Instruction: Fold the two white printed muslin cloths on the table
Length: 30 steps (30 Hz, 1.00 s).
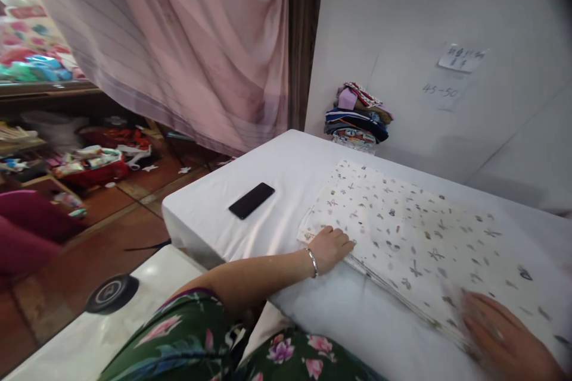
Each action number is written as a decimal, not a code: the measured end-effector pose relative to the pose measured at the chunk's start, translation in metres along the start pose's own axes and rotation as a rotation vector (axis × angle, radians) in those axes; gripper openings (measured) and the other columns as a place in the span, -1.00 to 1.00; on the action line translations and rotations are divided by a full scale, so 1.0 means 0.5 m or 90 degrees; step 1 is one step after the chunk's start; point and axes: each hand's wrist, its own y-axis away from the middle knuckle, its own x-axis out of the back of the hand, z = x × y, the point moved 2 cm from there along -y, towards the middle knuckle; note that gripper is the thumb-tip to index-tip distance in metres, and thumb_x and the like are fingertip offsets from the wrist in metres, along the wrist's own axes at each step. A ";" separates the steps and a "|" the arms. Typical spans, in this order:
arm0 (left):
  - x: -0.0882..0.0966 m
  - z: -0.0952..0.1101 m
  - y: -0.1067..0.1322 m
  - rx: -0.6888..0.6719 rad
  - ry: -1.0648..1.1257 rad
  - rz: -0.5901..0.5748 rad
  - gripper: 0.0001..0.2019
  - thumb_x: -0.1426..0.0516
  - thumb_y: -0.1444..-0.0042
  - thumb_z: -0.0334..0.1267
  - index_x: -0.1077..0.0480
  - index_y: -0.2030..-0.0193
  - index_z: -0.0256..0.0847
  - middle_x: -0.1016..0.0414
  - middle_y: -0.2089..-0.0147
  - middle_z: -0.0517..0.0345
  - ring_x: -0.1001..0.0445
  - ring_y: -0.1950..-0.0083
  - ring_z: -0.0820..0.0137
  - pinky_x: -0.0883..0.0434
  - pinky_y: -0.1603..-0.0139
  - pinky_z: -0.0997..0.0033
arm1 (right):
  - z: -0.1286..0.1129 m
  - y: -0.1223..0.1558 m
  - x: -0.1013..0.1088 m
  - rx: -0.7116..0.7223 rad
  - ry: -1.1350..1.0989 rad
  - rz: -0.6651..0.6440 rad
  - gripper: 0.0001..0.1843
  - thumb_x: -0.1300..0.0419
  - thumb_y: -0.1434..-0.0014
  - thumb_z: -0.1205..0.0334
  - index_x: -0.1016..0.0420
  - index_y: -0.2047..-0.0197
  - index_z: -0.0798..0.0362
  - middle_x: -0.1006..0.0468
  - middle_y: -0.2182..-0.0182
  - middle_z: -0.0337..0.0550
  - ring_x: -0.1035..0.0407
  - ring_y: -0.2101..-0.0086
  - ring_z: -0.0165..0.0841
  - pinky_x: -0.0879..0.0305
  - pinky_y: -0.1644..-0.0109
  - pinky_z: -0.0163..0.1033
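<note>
A folded white cloth (415, 232) with small dark prints lies on the white-covered table (250, 244). My left hand (331, 246), a bracelet on its wrist, rests on the cloth's near left corner with the fingers curled down onto it. My right hand (500, 333) lies at the cloth's near right edge, fingers stretched out but smeared by motion. A black phone (251, 200) sits on the table to the left of the cloth.
A pile of folded colourful fabrics (358, 119) stands at the table's back against the white wall. A pink curtain (196, 41) hangs at the left. Cluttered goods (93, 161) lie on the brown tiled floor. A round black object (111, 293) sits on a white surface below.
</note>
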 end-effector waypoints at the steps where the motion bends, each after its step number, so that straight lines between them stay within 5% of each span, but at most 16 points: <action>1: 0.004 -0.006 0.009 0.014 0.000 -0.003 -0.80 0.10 -0.22 -0.38 -0.27 0.09 -0.24 -0.36 0.19 0.04 -0.25 0.15 0.32 -0.15 0.17 0.27 | -0.036 -0.013 -0.016 0.025 0.008 -0.022 -0.58 -0.04 -0.01 -0.20 -0.45 0.10 -0.32 -0.34 -0.08 -0.01 -0.21 -0.09 -0.04 -0.10 -0.20 0.06; 8: 0.016 -0.028 0.058 0.085 0.025 -0.027 -0.82 0.07 -0.20 -0.40 -0.28 0.13 -0.20 -0.34 0.15 0.03 -0.25 0.13 0.32 -0.16 0.21 0.31 | -0.304 -0.093 -0.084 0.249 0.036 -0.151 -0.60 0.01 -0.17 -0.05 -0.45 0.02 -0.11 -0.33 -0.11 -0.14 -0.25 -0.08 -0.13 -0.27 -0.12 0.06; 12: 0.020 -0.043 0.081 0.125 0.072 -0.039 -0.80 0.05 -0.15 -0.43 -0.30 0.13 -0.21 -0.38 0.16 0.04 -0.29 0.13 0.32 -0.19 0.18 0.31 | -0.418 -0.109 -0.133 0.384 0.013 -0.201 -0.63 0.00 -0.22 0.08 -0.40 -0.05 -0.08 -0.31 -0.13 -0.12 -0.20 -0.11 -0.20 -0.25 -0.15 0.00; 17: 0.041 -0.075 0.128 0.191 0.191 -0.009 -0.62 -0.03 0.06 -0.51 -0.36 0.07 -0.16 -0.43 0.10 0.09 -0.33 0.06 0.34 -0.25 0.07 0.33 | -0.464 -0.098 -0.183 0.506 -0.007 -0.216 -0.63 -0.03 -0.21 0.18 -0.38 -0.08 -0.04 -0.31 -0.13 -0.06 -0.14 -0.14 -0.16 -0.17 -0.19 0.04; 23: 0.051 -0.154 0.159 0.409 0.265 0.044 -0.72 0.02 -0.05 -0.44 -0.43 0.16 -0.16 -0.46 0.14 0.12 -0.40 0.12 0.39 -0.33 0.12 0.39 | -0.481 -0.111 -0.171 0.436 -0.076 -0.223 -0.70 -0.03 -0.21 0.12 -0.45 0.02 -0.09 -0.37 -0.06 -0.09 -0.26 -0.05 -0.17 -0.28 -0.09 -0.02; 30: 0.037 -0.190 0.135 0.536 0.294 -0.033 -0.77 -0.01 -0.12 -0.17 -0.47 0.33 -0.16 -0.45 0.26 0.16 -0.40 0.30 0.42 -0.29 0.28 0.44 | -0.613 -0.166 -0.213 0.401 -0.120 -0.244 -0.78 -0.01 -0.22 0.18 -0.44 0.16 -0.02 -0.45 0.25 -0.15 -0.34 0.21 -0.32 -0.29 0.13 -0.20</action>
